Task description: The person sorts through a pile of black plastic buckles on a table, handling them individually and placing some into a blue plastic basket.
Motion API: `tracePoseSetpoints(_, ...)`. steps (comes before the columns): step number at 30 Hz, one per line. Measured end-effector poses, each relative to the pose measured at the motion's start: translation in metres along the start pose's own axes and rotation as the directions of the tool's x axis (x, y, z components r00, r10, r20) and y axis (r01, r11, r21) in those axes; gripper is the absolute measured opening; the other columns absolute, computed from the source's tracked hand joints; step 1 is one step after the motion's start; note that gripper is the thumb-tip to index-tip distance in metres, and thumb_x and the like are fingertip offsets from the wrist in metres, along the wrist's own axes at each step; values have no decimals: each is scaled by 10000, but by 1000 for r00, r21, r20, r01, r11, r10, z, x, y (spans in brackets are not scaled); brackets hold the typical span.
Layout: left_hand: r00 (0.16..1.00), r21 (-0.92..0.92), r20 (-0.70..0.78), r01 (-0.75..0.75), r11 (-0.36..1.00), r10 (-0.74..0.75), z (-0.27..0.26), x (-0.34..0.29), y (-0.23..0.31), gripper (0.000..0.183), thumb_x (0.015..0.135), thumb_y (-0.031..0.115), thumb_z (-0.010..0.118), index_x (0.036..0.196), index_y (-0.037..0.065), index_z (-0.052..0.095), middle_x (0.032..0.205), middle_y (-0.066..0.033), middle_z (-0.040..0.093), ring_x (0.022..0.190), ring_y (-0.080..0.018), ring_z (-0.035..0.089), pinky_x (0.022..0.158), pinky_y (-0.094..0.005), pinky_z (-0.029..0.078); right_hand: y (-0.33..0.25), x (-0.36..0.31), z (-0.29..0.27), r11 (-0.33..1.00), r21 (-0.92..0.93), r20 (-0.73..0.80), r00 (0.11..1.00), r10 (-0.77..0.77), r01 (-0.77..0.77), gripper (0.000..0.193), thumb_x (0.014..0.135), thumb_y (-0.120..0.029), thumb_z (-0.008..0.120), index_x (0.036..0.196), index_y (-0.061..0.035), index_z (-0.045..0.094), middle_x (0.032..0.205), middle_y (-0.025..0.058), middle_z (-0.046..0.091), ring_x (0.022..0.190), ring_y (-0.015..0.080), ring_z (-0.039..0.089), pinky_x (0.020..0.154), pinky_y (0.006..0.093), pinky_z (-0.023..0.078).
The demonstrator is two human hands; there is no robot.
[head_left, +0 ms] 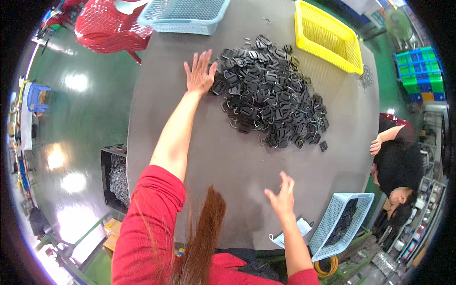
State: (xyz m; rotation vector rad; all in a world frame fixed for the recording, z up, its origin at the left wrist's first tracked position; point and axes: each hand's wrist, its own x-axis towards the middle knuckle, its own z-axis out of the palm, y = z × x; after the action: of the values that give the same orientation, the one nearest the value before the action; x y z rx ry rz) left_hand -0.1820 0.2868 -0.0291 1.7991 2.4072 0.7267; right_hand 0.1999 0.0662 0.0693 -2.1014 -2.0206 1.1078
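Note:
A large heap of small black buckles (273,95), many with bent metal wire loops, covers the middle of the grey table (209,152). My left hand (200,73) lies at the heap's left edge with fingers spread, its thumb side beside the outermost buckles; nothing shows in its grasp. Nearer to me, my right hand (283,197) hovers over bare tabletop with thumb and fingers apart, holding nothing. One black buckle (323,146) sits apart at the heap's near right. By my right forearm lies a pale face mask (290,232).
Black pieces fill a light blue basket (343,223) at the near right corner. An empty blue basket (185,23) and a yellow basket (327,38) stand along the far side. Wire loops (365,76) lie beside the yellow one. A person in black (401,166) sits at the right edge.

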Motion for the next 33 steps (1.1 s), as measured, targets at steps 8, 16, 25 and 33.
tracePoseSetpoints(8, 959, -334, -64, -281, 900, 275, 21, -40, 60, 400, 856, 293, 528, 1169, 43, 517, 1213, -153, 485, 1125, -318, 438, 978, -401, 327, -83, 144, 33, 978, 107, -373, 919, -126, 177, 1021, 521, -218, 843, 1354, -126, 259, 1219, 241, 328, 1150, 408, 356, 972, 447, 336)
tracePoseSetpoints(16, 990, -780, 126, 63, 622, 56, -7, -190, 138, 409, 838, 132, 513, 1235, 61, 441, 1281, -176, 403, 1203, -332, 390, 1011, -372, 312, -52, 106, 56, 900, 384, -197, 970, -140, 207, 900, 527, -68, 738, 1318, -97, 311, 1212, 188, 366, 1146, 363, 386, 982, 399, 347)
tracePoseSetpoints(25, 786, -764, 607, 618, 186, -120, -56, -311, 146, 197, 852, 103, 587, 1042, 52, 569, 943, -24, 588, 833, -91, 544, 751, -230, 456, 21, -13, 45, 654, 750, 85, 995, 52, -98, 416, 678, -43, 668, 1072, -77, 540, 891, 20, 554, 705, 108, 557, 508, 236, 490)
tracePoseSetpoints(33, 933, -669, 347, 315, 673, -91, -111, -296, 81, 230, 908, 81, 454, 1121, 40, 533, 926, -71, 655, 811, -143, 650, 696, -243, 497, 81, -56, -5, 554, 827, -167, 982, 91, 90, 227, 790, 8, 539, 993, -74, 597, 950, 48, 596, 746, 109, 589, 562, 268, 522)
